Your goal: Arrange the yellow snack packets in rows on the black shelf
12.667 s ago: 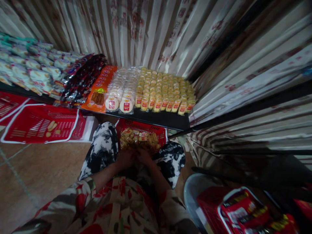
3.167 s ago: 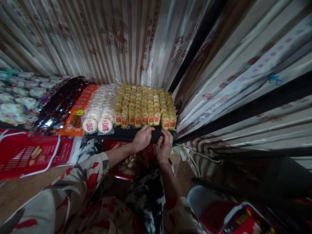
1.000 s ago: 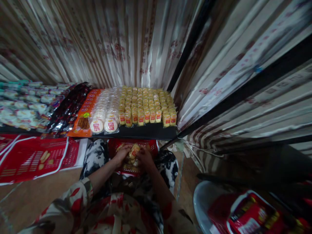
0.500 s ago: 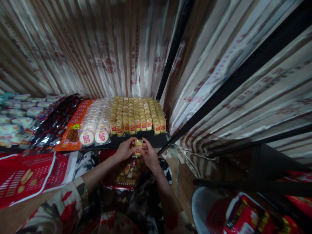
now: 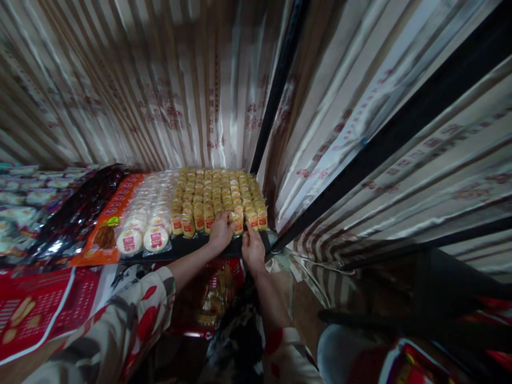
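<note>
A: Both hands are up at the front edge of the shelf (image 5: 188, 247). The left hand (image 5: 221, 230) sits right on the front row of the yellow packets (image 5: 216, 194).

B: Is it gripping one?

A: I can't tell. Its fingers curl over the row and hide what lies under them. The right hand (image 5: 253, 246) is just beside it with its knuckles towards us. Its forefinger is stretched up to a single packet (image 5: 239, 224).

B: So that packet is where exactly?

A: It's in the front row, standing upright between the two hands. The right forefinger touches it, and the left thumb is close on its other side. Whether the right hand pinches it or only presses, I can't say.

B: What's around them?

A: The yellow packets stand in tight rows towards the right end of the shelf. Clear packs of round cakes (image 5: 144, 234) lie left of them. Next comes an orange pack (image 5: 104, 240), and then dark packets (image 5: 76, 213).

B: And below?

A: A red basket (image 5: 237, 271) sits under the shelf edge between the person's knees, with more packets heaped in it. A flat red basket (image 5: 60, 298) lies on the floor to the left. A striped sheet (image 5: 160, 106) hangs behind the shelf, and a black post (image 5: 276, 90) runs up beside it.

B: And the clothing?

A: A flowered sleeve (image 5: 136, 320) covers the left arm.
</note>
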`<state>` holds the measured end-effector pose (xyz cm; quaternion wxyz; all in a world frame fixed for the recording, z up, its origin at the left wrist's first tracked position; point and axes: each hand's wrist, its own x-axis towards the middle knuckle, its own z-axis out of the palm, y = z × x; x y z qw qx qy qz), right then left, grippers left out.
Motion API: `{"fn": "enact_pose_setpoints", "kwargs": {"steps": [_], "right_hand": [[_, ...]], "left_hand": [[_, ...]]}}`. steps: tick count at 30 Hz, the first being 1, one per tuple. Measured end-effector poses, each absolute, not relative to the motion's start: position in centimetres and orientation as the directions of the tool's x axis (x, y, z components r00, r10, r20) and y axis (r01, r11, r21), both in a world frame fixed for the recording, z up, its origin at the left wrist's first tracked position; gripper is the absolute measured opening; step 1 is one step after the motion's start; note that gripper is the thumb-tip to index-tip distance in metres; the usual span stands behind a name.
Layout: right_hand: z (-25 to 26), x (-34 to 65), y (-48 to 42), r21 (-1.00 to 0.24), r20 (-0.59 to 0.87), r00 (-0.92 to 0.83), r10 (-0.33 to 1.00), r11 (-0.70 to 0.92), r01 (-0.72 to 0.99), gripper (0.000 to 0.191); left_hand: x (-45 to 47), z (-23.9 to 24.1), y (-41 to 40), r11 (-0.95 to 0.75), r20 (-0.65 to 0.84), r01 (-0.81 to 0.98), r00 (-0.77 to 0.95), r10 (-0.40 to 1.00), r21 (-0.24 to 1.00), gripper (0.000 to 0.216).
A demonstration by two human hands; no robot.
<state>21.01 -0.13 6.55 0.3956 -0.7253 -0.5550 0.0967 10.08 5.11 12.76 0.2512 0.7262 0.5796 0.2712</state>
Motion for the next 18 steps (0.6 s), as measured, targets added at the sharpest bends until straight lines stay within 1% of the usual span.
{"fn": "enact_pose_setpoints", "kwargs": {"steps": [6, 10, 12, 14, 18], "right_hand": [[6.2, 21.3, -0.5, -0.76, 0.288, 0.392, 0.874, -0.041, 0.649, 0.044], [6.2, 21.5, -0.8, -0.791, 0.306, 0.422, 0.854, -0.019, 0.611, 0.044], [6.0, 21.5, -0.9, -0.777, 0.325, 0.376, 0.868, 0.018, 0.63, 0.044], [5.7, 21.4, -1.0, -0.736, 0.342, 0.321, 0.883, 0.039, 0.676, 0.043], [5.1, 21.1, -1.0, -0.639, 0.344, 0.284, 0.895, 0.002, 0.769, 0.046]], "left_hand": [[11.9, 12.3, 5.9, -0.194, 0.094, 0.753, 0.174, 0.98, 0.629, 0.029], [12.4, 11.9, 6.0, -0.211, 0.12, 0.775, 0.174, 0.978, 0.596, 0.034], [12.5, 11.8, 5.9, -0.213, 0.135, 0.766, 0.165, 0.977, 0.607, 0.037], [12.6, 11.6, 5.7, -0.211, 0.154, 0.758, 0.147, 0.977, 0.617, 0.038], [12.7, 10.9, 5.7, -0.251, 0.186, 0.741, 0.171, 0.967, 0.623, 0.035]]}}
